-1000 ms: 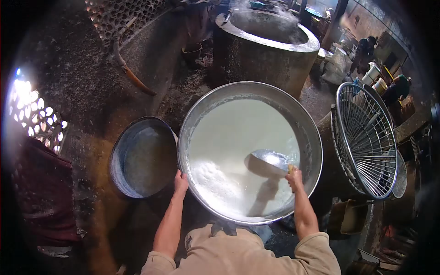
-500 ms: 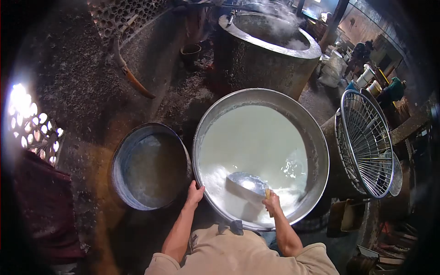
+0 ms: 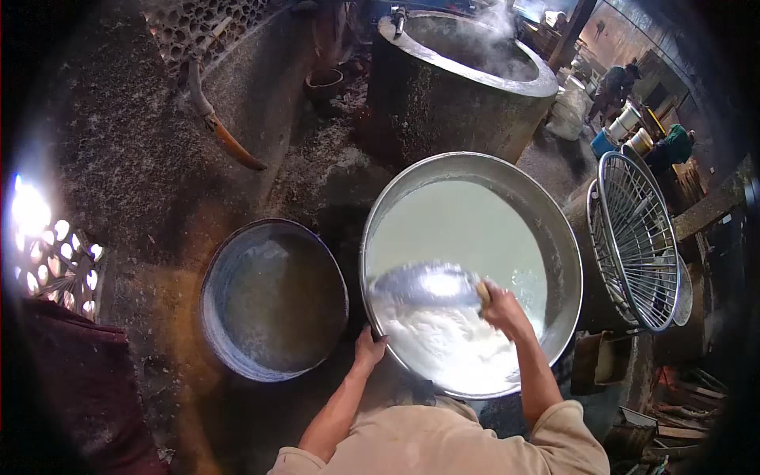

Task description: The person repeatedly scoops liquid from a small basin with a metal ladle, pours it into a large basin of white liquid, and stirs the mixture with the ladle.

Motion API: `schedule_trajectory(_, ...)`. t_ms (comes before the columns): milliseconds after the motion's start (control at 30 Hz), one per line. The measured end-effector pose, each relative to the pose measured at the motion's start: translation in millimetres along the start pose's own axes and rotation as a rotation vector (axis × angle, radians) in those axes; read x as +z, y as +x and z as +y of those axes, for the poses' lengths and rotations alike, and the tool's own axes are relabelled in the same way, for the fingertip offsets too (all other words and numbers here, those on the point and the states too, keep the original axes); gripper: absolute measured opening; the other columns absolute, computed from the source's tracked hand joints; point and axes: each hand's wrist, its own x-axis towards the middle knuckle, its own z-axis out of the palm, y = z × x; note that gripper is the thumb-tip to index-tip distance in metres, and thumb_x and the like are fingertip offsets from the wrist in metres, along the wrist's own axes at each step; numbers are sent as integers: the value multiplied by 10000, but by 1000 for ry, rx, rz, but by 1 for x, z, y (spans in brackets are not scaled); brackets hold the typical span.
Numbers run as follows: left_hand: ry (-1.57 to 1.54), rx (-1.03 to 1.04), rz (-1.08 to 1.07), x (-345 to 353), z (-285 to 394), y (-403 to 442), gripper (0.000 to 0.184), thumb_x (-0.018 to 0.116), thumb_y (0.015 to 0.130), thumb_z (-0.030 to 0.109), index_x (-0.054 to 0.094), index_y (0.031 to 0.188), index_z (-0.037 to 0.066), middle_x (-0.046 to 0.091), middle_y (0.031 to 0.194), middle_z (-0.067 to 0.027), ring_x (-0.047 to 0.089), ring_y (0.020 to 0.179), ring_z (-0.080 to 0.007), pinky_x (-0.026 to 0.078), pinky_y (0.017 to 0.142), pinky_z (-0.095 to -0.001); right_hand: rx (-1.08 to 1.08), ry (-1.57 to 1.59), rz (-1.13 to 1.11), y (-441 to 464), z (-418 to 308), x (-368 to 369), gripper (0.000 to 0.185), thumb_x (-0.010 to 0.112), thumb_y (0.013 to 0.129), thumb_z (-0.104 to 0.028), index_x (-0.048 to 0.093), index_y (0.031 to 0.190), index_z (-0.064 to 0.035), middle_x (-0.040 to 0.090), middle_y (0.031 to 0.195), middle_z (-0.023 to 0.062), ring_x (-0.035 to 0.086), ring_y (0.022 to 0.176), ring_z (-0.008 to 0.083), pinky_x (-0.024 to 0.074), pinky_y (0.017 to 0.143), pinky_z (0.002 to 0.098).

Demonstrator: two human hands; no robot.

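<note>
A wide metal basin [image 3: 564, 237] stands in front of me, full of a milky white liquid [image 3: 467, 226]. White froth [image 3: 455, 348] spreads over its near side. My left hand [image 3: 370, 348] grips the basin's left rim. In my right hand [image 3: 503, 309] is the short, light-coloured handle of a large metal scoop [image 3: 419, 283]. The scoop lies sideways over the near half of the basin, its shiny bowl pointing left. Motion blurs it a little, and I cannot tell how much liquid it carries.
Left of the basin sits a round tub [image 3: 212, 324] of cloudy brownish water. A wire basket [image 3: 641, 237] leans at the right. Behind stands a steaming vat [image 3: 451, 111]. Two people [image 3: 616, 87] bend over at the far right. Firewood [image 3: 681, 431] lies at lower right.
My right hand has lifted the scoop up from the liquid and turned it. Froth has spread on the near side. My left hand stays on the rim; the whole view has shifted slightly.
</note>
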Motion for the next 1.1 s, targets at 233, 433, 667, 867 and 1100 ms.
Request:
schedule_trajectory(233,63,-33,2,-13,33,-11,391,704,734,173,508,1031,10,618,1005,-228,577,984,-406,455,831,-434,-39,-186,73,106,-14,62,572,587,659,-53,448,1213,-33,616,900,268,587,885,432,485,771,480)
schedule_trajectory(433,81,-72,6,-11,28,-10,384,703,734,199,510,1006,9,616,1004,-231,579,974,-406,452,828,-442,28,-261,-67,87,32,90,385,607,669,-73,571,1046,-2,635,959,217,605,935,382,507,786,460)
schedule_trajectory(667,60,-43,79,-2,20,-13,356,690,746,179,518,1017,24,620,1002,-215,587,975,-382,455,832,-418,74,-202,-42,34,117,97,359,604,677,-87,568,1013,35,625,949,243,600,916,402,503,772,458)
schedule_trajectory(867,107,-63,191,8,30,-23,306,668,772,173,522,997,25,625,989,-217,587,971,-389,456,815,-432,116,-208,-17,-21,193,87,312,580,674,-80,568,966,29,627,925,243,597,896,411,495,769,475)
schedule_trajectory(1100,-47,-104,176,15,44,-33,401,630,803,95,529,1180,5,625,1107,-167,597,1024,-276,446,863,-357,145,-175,-43,-88,258,19,401,585,672,-100,544,1057,4,623,907,265,598,890,422,485,788,483)
